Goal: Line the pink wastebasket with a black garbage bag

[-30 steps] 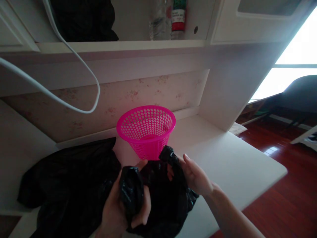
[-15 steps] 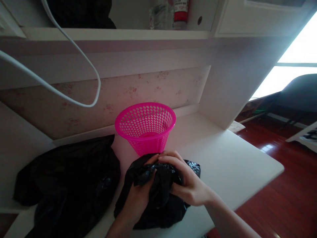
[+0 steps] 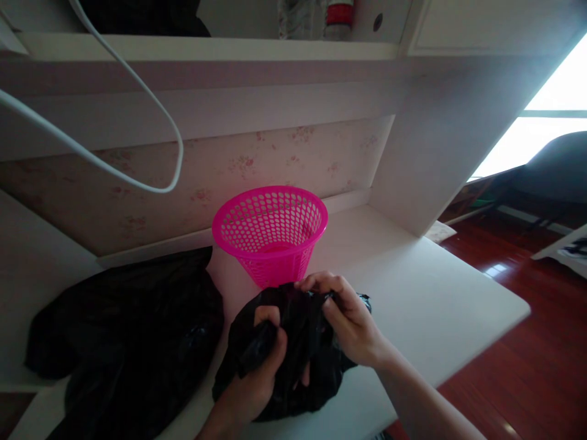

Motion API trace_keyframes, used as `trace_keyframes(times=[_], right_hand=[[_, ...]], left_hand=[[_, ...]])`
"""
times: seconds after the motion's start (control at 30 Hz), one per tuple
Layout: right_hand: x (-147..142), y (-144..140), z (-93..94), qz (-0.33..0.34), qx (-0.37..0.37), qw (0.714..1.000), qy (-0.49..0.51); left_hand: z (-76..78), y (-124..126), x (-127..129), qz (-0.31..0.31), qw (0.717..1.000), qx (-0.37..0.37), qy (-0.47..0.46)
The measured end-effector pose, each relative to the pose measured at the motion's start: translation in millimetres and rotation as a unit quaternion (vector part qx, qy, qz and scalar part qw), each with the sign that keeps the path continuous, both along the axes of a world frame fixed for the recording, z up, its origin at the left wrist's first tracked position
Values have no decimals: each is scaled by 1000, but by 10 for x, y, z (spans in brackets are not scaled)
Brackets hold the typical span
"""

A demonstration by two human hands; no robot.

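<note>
A crumpled black plastic bag (image 3: 316, 391) lies on the white desktop at the bottom middle of the head view. My left hand (image 3: 263, 366) is closed round a bunched part of it, thumb and index finger pinching the plastic. On the bag's upper right, my right hand (image 3: 343, 311) pinches its edge between thumb and fingers. Folds of plastic stretch between the two hands, and some fingertips show below through the folds. What the bag contains, if anything, is hidden. Just behind it stands a pink perforated plastic basket (image 3: 275, 260), upright, with nothing visible inside.
A second black plastic bag (image 3: 137, 342) spreads over the left of the white desktop (image 3: 413, 293). A white cable (image 3: 137, 180) hangs at the upper left. Overhead, a shelf (image 3: 229, 50) holds a dark bundle and bottles. Red wooden floor (image 3: 518, 342) lies beyond the right edge.
My hands have drawn the gathered plastic apart, the left slightly down and the right slightly right. Both still grip the bag. The camera view has tilted down a little.
</note>
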State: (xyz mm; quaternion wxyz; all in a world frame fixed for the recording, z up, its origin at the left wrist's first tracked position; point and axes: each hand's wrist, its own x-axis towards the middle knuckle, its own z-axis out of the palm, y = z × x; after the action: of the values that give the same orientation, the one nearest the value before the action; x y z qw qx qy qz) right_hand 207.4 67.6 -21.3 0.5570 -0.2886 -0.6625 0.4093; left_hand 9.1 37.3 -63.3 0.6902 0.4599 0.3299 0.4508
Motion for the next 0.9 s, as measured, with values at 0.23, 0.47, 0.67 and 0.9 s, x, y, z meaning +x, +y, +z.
trace_keyframes(times=[0.23,0.47,0.67,0.9], right_hand=[[-19,25,8,72,-111,991,-14],[-38,50,25,47,-151,981,-109],[-72,61,-25,47,-193,971,-134],[-55,68,5,16,-213,972,-100]], left_hand=[[65,-105,-117,-150,983,103,-3],[381,-6,-101,-265,944,173,98],[396,20,-52,-255,891,209,312],[528,-44,-2,-186,874,277,352]])
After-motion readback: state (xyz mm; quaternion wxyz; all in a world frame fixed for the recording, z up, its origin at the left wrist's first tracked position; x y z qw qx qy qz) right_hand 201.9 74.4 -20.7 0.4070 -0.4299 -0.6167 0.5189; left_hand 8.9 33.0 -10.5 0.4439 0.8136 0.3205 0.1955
